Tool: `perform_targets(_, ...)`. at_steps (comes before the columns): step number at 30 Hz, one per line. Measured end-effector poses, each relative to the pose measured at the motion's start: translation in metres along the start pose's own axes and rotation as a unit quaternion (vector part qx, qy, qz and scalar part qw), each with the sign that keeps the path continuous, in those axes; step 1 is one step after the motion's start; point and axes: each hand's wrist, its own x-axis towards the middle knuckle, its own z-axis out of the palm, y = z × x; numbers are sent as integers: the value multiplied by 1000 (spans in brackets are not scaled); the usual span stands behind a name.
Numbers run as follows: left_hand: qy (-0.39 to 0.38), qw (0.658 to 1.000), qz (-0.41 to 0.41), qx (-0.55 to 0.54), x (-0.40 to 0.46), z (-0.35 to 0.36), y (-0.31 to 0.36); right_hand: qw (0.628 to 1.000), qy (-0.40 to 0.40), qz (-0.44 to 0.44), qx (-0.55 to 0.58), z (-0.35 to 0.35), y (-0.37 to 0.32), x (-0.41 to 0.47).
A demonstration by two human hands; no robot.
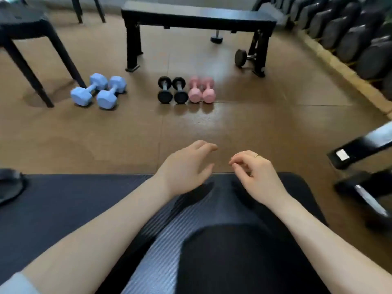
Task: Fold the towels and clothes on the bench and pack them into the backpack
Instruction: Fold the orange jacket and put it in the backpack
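My left hand hovers over the front edge of a dark ribbed mat, with its fingers spread and nothing in it. A little to its right, my right hand has its fingers curled in, thumb against the fingertips, a ring on one finger, and nothing visible in its hold. Across the floor stands a black bench whose top looks bare. I see no towels, clothes or backpack. A black fabric shape lies under my forearms at the bottom centre; I cannot tell what it is.
On the brown floor lie two blue dumbbells, two black dumbbells and two pink dumbbells. A black stool stands far left. A dumbbell rack fills the right side. A dark rounded object sits at the left edge.
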Motion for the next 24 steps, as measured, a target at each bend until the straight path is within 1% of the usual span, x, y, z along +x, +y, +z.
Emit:
perform_targets(3,-53,998,40,-6,45,44,61,996,31,80,8,-50,56,-36)
perform_targets(5,-82,994,66,-3,71,74,98,987,63,145,30,-73,98,-60)
perform_targets(7,-113,990,83,15,89,107,128,970,85,220,53,-84,147,-84)
perform_targets(9,-148,983,102,45,100,140,148,946,98,301,75,-82,196,-110)
perform_targets(11,-159,973,142,83,106,167,161,921,75,372,92,-69,236,-133)
perform_targets(12,-160,969,163,99,108,178,164,910,49,401,96,-59,253,-143)
perform_targets(14,-130,965,187,132,115,195,164,890,0,443,109,-30,283,-161)
perform_targets(16,-104,959,209,161,124,206,162,878,-38,462,120,2,307,-174)
perform_targets(19,-97,958,229,144,132,218,159,873,-103,464,108,47,340,-186)
perform_targets(21,-80,960,228,139,130,223,155,883,-142,441,73,73,360,-191)
perform_targets(24,-64,962,226,137,127,222,155,903,-195,382,-24,102,384,-192)
